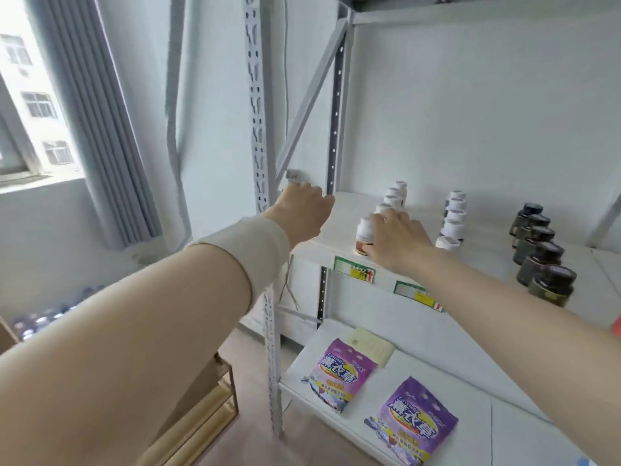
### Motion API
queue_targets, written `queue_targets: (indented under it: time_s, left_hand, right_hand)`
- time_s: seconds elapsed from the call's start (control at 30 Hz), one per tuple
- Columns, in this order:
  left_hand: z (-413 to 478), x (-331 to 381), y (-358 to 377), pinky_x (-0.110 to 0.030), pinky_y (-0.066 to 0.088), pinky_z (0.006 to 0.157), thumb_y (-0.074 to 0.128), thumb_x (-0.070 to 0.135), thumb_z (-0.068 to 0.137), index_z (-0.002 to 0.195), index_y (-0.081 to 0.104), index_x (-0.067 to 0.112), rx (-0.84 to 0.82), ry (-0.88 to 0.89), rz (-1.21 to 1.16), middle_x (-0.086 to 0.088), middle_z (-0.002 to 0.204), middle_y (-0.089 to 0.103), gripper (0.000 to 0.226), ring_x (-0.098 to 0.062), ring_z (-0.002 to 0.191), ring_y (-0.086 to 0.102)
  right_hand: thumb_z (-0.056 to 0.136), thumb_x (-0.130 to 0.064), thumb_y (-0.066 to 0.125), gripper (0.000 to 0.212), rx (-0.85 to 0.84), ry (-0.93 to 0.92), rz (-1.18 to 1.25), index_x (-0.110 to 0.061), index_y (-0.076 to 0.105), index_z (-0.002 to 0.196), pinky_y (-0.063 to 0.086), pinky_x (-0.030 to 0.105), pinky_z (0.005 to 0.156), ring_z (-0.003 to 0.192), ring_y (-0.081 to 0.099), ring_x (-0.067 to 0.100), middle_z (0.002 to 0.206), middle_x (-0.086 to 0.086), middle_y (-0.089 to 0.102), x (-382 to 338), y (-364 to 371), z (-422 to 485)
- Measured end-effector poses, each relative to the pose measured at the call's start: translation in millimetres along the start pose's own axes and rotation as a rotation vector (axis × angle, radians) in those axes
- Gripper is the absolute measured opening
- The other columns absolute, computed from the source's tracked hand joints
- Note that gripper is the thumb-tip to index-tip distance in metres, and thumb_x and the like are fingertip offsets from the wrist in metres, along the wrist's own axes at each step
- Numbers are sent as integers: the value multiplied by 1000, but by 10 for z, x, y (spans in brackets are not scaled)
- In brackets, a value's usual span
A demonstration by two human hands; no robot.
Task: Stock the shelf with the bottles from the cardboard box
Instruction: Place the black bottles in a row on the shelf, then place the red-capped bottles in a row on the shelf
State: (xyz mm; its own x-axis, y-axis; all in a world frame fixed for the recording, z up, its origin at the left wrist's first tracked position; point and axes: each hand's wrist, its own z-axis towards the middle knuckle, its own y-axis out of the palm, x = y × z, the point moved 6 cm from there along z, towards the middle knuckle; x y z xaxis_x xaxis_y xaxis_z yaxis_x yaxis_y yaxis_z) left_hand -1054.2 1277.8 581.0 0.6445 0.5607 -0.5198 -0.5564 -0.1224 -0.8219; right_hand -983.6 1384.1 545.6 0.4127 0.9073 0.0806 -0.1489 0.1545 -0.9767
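On the shelf (339, 213), right hand (395, 242) grips a half-hidden bottle (364, 235); left hand's (304, 208) fingers are hidden, grip unclear.

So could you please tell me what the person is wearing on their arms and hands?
The left hand is bare, with a wide cream fabric band, like a wrist sleeve, around the left forearm. The right hand and forearm are bare. No gloves, watch or rings are visible.

Bright window (23, 105) daylight, wide-angle warp.
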Motion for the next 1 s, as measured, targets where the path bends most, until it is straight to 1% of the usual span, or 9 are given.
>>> queue_targets:
  time_s: [0.1,0.17,0.27,0.37,0.47,0.63,0.77,0.9,1.0]
  left_hand:
    - [-347,-684,545,-35,39,95,51,22,94,132,42,10,-77,-92,-14,-10,130,50,41,-29,120,49]
    - [-602,-1157,948,-34,38,95,51,24,94,133,41,10,-136,-148,-17,-10,129,50,42,-28,120,48]
    - [-1017,-1829,1582,-35,40,93,51,26,94,132,42,10,-209,-248,-74,-10,127,51,43,-28,118,50]
    - [-1396,-2318,2264,-35,42,91,51,25,93,127,46,10,-300,-295,-101,-9,123,54,37,-28,114,53]
    - [-1691,-2659,2934,-37,41,95,50,21,93,128,46,10,-381,-364,-160,-10,126,54,37,-28,117,52]
    - [-1978,-2888,4123,-36,42,93,52,25,93,129,44,11,-516,-411,-260,-10,129,53,40,-28,118,52]
    - [-2038,-2892,5149,-36,42,94,53,30,93,127,46,11,-647,-480,-429,-10,128,54,39,-28,119,52]
    - [-2135,-2660,6232,-38,43,95,55,32,91,129,45,12,-818,-563,-610,-9,128,54,43,-28,118,52]
    - [-2201,-2399,7025,-38,40,96,50,29,94,129,45,12,-937,-623,-702,-9,128,53,40,-29,120,49]
  right_hand:
    - [93,-36,47,53,-10,-131,-25,-10,33,137,30,44,105,132,31,33,142,14,35,-865,132,319]
    - [95,-35,44,49,-3,-234,-48,-9,34,136,31,43,104,132,31,33,141,15,35,-1499,251,519]
    - [96,-34,43,49,-13,-370,-73,-9,33,137,31,45,105,133,30,32,142,15,35,-2444,495,764]
    - [96,-33,43,50,-59,-476,-91,-10,33,138,31,43,106,133,31,31,142,14,36,-3246,862,958]
    - [96,-30,42,47,-124,-558,-99,-11,35,138,31,42,106,132,33,30,141,12,37,-3877,1306,1119]
    - [96,-35,41,50,-250,-677,-168,-10,33,138,32,40,106,131,34,29,141,13,38,-4584,2177,1421]
    - [96,-33,42,49,-374,-751,-182,-10,34,138,33,40,105,131,35,29,140,12,40,-4974,3049,1777]
    - [94,-31,45,46,-568,-835,-195,-10,37,134,33,40,106,128,37,30,136,13,43,-5313,4097,2029]
    - [93,-27,46,48,-696,-868,-190,-10,36,137,33,38,107,129,37,30,136,13,43,-5520,4888,2180]
